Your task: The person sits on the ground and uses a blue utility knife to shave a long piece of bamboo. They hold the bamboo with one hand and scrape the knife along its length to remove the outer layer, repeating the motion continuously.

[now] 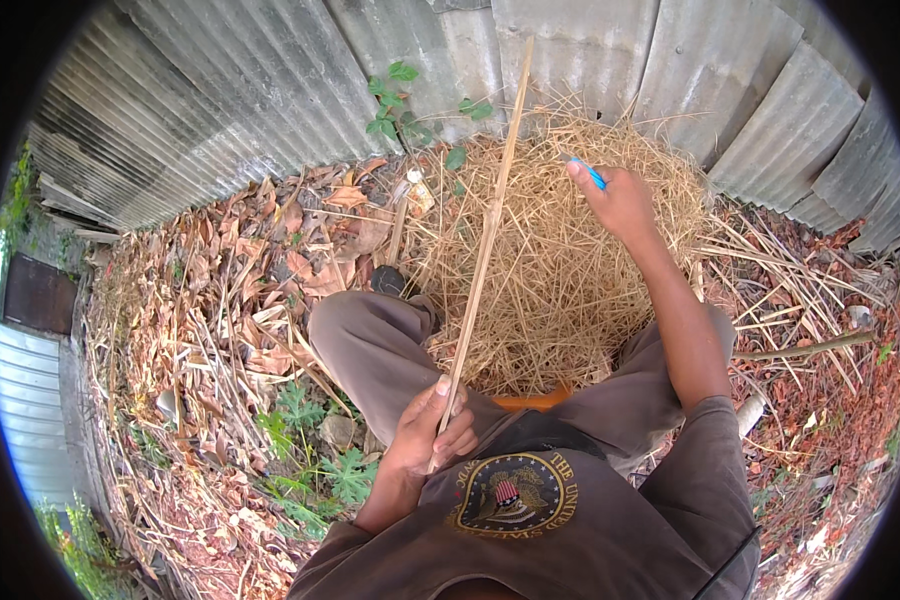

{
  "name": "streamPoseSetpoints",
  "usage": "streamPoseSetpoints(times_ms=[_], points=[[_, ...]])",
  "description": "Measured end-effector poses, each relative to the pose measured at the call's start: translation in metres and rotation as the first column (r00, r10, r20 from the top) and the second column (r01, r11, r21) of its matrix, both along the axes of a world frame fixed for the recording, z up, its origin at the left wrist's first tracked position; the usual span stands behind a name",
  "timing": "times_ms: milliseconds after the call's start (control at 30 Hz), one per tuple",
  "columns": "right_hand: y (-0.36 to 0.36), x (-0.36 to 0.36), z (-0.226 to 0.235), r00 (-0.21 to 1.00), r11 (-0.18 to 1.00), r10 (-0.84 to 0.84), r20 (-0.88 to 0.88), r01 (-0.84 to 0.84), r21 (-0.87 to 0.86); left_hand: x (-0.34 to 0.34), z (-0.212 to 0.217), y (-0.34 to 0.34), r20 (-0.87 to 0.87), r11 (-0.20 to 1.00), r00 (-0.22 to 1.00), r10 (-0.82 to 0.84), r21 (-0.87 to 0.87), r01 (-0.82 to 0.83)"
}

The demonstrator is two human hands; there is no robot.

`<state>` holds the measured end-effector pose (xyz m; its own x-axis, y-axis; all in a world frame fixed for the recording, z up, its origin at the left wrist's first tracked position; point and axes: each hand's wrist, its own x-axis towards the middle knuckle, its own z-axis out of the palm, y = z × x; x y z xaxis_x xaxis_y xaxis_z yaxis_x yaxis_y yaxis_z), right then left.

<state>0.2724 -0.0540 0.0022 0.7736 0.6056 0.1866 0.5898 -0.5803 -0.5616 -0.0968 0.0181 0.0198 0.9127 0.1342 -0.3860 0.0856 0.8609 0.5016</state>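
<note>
My left hand (432, 432) is closed round the lower end of a long, pale split bamboo strip (490, 225), close to my belly. The strip slants up and away, its far tip rising in front of the metal fence. Out to the right, my right hand (618, 200) grips a blue-handled knife (592, 176), the thumb laid along the handle. Its short blade points up and left, apart from the strip. Below both lies a wide heap of straw-like shavings (570, 270) between my bent legs.
Corrugated metal sheets (570, 60) fence the far side. Dry leaves (260, 270) cover the ground at left, with green plants (350, 475) near my left elbow. Loose thin strips (790, 290) and a stick (820, 346) lie at right. An orange seat edge (530, 402) shows beneath me.
</note>
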Motion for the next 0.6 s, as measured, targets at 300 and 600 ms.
streamPoseSetpoints(times_ms=[300, 600], points=[[-0.005, -0.088, 0.006, 0.792, 0.802, 0.594, 0.137, -0.596, -0.034, 0.044, 0.001, -0.011, 0.025, 0.992, 0.999, 0.044, 0.116, -0.047], [0.002, -0.067, -0.003, 0.834, 0.885, 0.431, 0.344, -0.465, 0.019, 0.047, 0.009, -0.019, -0.016, 0.918, 1.000, 0.000, 0.396, 0.006]])
